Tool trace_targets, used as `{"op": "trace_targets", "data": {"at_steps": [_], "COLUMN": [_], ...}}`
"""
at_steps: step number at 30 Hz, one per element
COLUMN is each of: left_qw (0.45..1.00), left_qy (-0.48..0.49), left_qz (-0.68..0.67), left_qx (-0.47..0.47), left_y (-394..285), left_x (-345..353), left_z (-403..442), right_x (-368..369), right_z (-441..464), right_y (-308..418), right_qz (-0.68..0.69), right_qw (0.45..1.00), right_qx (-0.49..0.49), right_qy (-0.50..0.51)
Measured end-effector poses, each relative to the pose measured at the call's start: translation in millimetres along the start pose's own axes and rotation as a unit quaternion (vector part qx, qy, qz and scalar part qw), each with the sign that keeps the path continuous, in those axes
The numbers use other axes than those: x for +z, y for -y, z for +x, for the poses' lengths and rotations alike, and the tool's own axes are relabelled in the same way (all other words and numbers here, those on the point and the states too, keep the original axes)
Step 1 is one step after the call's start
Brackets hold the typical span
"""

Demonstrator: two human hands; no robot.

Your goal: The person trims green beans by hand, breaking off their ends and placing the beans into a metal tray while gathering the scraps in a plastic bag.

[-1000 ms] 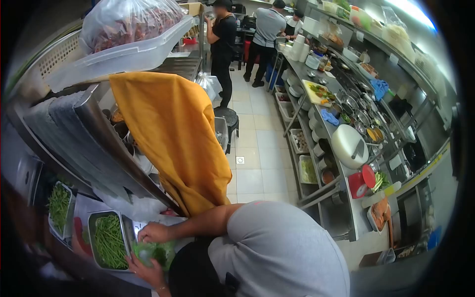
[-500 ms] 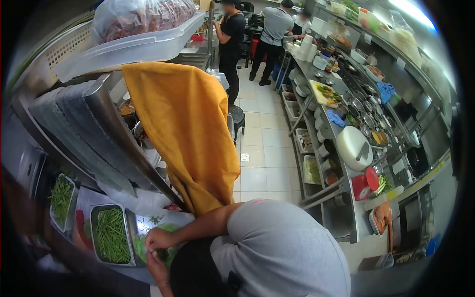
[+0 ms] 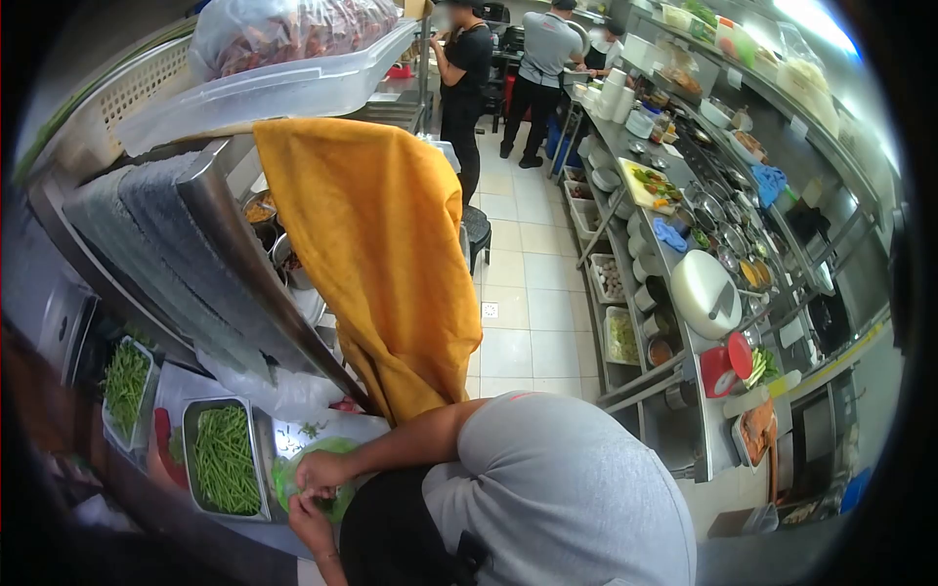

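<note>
My right hand (image 3: 322, 473) is closed with fingers pinched together over a light-green plastic bowl or bag (image 3: 338, 446). Just below it in the view, my left hand (image 3: 309, 518) is closed too, its fingertips close to the right hand's. Whatever lies between the fingers is too small to make out. Beside the hands stands a metal tray (image 3: 257, 461) heaped with green beans (image 3: 225, 459). Small green bits (image 3: 311, 429) lie on the pale surface by the bowl.
A second container (image 3: 125, 391) of greens sits further left. An orange cloth (image 3: 381, 264) and grey towels (image 3: 166, 244) hang from a metal frame. Co-workers (image 3: 465, 98) stand at the back. A long counter (image 3: 674, 264) with bowls, a red scale (image 3: 725, 365) and pans runs along the right.
The whole view has shifted slightly. My hands stay close together over the green plastic, the right hand turned a little; the dark patch beneath it shows less.
</note>
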State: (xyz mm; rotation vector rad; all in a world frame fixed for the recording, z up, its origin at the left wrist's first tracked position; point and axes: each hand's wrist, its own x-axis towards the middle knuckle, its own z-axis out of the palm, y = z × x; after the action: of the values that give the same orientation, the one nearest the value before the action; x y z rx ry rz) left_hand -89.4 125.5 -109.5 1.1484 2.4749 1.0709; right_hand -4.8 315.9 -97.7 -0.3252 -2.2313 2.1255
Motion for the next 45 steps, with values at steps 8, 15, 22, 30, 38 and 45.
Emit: {"op": "trace_targets", "data": {"at_steps": [8,15,22,30,38,45], "left_qw": [0.943,0.904,0.940,0.981,0.958,0.951], "left_qy": [-0.023,0.025,0.022,0.037,0.011,0.034], "left_qz": [-0.284,-0.364,-0.284,-0.090,-0.238,-0.253], "left_qx": [-0.171,-0.224,-0.187,-0.167,-0.162,-0.173], "left_y": [0,-21,-13,-27,3,-17], "left_x": [-1,-17,-17,-23,-15,-20], "left_z": [6,6,3,-1,-4,-3], "right_x": [-24,-15,-21,-8,-17,-6], "right_z": [34,28,44,38,26,26], "right_y": [-69,10,-6,2,10,18], "right_qz": [0.170,-0.130,-0.022,-0.561,-0.343,-0.246], "right_qw": [0.983,0.990,0.994,0.813,0.932,0.961], "right_qx": [0.043,-0.059,0.046,-0.144,-0.117,-0.108], "right_qy": [0.054,0.009,0.093,0.056,0.008,0.061]}}
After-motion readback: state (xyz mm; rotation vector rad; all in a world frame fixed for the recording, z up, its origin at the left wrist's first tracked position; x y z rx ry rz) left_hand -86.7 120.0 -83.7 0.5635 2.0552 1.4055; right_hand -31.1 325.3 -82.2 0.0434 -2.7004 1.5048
